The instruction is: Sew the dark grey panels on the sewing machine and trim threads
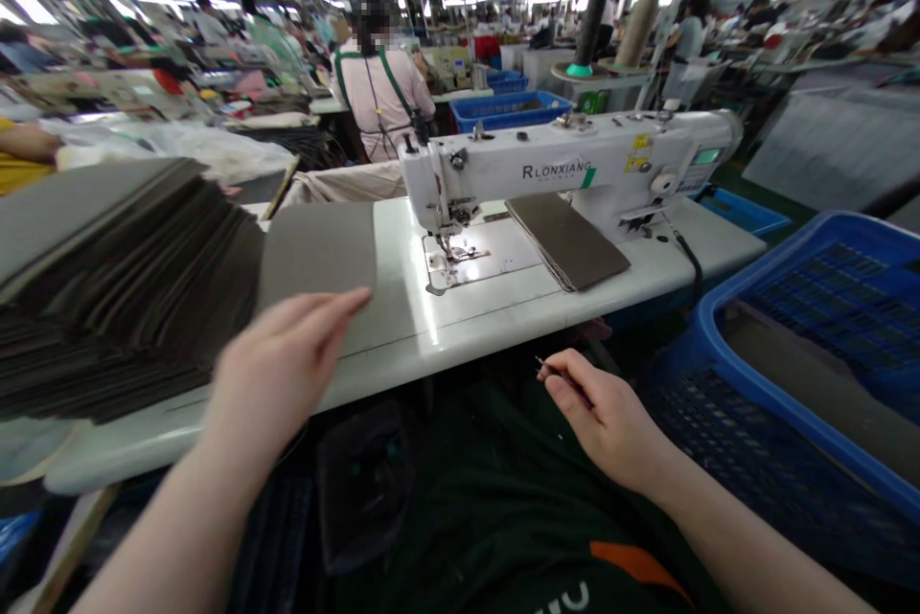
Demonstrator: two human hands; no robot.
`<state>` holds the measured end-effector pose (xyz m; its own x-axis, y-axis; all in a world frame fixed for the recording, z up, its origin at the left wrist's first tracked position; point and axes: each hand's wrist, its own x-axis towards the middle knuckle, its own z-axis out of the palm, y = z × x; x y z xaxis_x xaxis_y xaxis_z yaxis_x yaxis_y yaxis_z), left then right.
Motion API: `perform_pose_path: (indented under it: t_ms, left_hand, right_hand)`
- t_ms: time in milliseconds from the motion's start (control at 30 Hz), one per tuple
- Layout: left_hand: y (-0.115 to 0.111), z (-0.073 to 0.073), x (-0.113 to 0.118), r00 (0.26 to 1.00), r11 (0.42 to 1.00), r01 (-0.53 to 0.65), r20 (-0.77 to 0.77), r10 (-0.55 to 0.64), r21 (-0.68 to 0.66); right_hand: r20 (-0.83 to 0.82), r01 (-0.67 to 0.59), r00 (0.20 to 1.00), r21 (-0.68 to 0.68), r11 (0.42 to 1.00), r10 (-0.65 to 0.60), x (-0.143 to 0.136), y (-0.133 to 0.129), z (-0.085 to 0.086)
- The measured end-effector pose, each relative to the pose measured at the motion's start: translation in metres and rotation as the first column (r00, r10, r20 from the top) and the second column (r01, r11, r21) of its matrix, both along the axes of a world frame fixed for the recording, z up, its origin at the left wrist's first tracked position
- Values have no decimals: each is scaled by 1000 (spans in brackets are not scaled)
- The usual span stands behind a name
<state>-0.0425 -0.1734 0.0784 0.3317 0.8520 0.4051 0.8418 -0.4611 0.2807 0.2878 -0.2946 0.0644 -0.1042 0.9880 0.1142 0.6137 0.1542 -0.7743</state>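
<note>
My left hand [277,370] reaches over the front of the white sewing table [402,327], fingers together, fingertips touching the lower edge of a flat grey fabric piece [316,250]. A large fanned stack of dark grey pieces [122,298] lies just left of it. My right hand [600,408] hovers below the table edge over my lap, fingers pinched on a small thin metal tool [543,365]. The white sewing machine [575,169] stands at the table's centre, with a small pile of brown-grey pieces [567,240] under its arm.
A blue plastic crate [812,346] holding grey pieces sits at my right. Another person in a pink top [380,97] stands behind the table. Thread cones [610,30], more blue crates and other workstations fill the background.
</note>
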Motion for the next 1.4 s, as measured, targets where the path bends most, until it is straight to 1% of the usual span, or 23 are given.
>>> perform_pose_path:
  t_ms: [33, 67, 100, 167, 200, 267, 367, 433, 500, 667, 800, 900, 1000, 1067, 1100, 1133, 1167, 1200, 1233, 1267, 1333, 1400]
  left_hand:
    - [-1, -17, 6, 992, 998, 62, -108, -60, 17]
    - [-2, -35, 11, 974, 993, 121, -193, -119, 1]
    - [-4, -52, 15, 957, 987, 160, -243, -158, -12]
    - [-7, -81, 18, 953, 986, 166, -255, -162, -3]
    - [-9, -91, 18, 955, 985, 172, -246, -165, 8]
    - [-12, -102, 14, 960, 982, 186, -214, -179, 13]
    - [-13, -103, 7, 971, 982, 186, -147, -188, -24]
    - [-13, -101, 6, 977, 983, 177, -111, -180, -40]
    - [-13, -101, 7, 979, 983, 178, -92, -181, -34]
    - [-14, -101, 10, 980, 983, 182, -73, -183, -29]
    - [-14, -102, 9, 976, 982, 187, -110, -189, -20]
    - [-13, -104, 7, 972, 980, 196, -125, -197, -22]
    - [-12, -107, 2, 977, 986, 161, -135, -166, -53]
    - [-10, -106, -3, 978, 989, 132, -153, -141, -70]
    - [-7, -103, -7, 979, 988, 128, -150, -140, -84]
    - [-4, -96, -11, 981, 985, 131, -129, -145, -112]
    - [-1, -85, -16, 986, 979, 130, -88, -145, -156]
    - [4, -69, -22, 992, 971, 117, -31, -126, -209]
    - [8, -50, -29, 996, 960, 91, 33, -85, -264]
    - [12, -26, -35, 995, 947, 48, 94, -19, -317]
    - [19, 28, -51, 976, 933, -49, 182, 121, -357]
    - [25, 83, -68, 925, 922, -64, 325, 198, -381]
  right_hand:
    - [4, -11, 1000, -31, 999, 11, -2, 1, -5]
    - [9, -26, 1000, -68, 997, 26, -4, 1, -11]
    - [17, -43, 999, -106, 993, 45, -6, 1, -17]
    - [34, -78, 996, -172, 982, 85, -9, 2, -29]
    - [41, -89, 994, -195, 977, 99, -10, 3, -35]
    - [65, -92, 992, -226, 970, 109, -14, 6, -45]
    - [177, -83, 975, -268, 960, 134, -20, 11, -55]
    - [288, -85, 943, -285, 955, 170, -23, 15, -60]
    - [351, -95, 914, -304, 948, 204, -25, 18, -66]
    - [424, -89, 874, -341, 936, 238, -30, 23, -75]
    - [453, -57, 863, -349, 936, 221, -32, 28, -78]
    - [540, -37, 805, -366, 930, 245, -32, 32, -81]
    - [608, -12, 756, -356, 934, 242, -31, 35, -84]
    - [616, 12, 758, -342, 940, 214, -30, 38, -86]
    - [608, 19, 768, -338, 941, 203, -29, 39, -88]
    - [597, 22, 779, -333, 943, 193, -28, 41, -89]
    - [585, 21, 790, -327, 945, 185, -26, 43, -90]
    - [570, 17, 802, -318, 948, 177, -24, 44, -92]
    - [554, 12, 816, -306, 952, 167, -22, 46, -94]
    - [535, 15, 831, -292, 956, 151, -19, 47, -96]
    - [494, 33, 863, -263, 964, 105, -14, 49, -101]
    - [458, 44, 885, -260, 965, 82, -10, 52, -105]
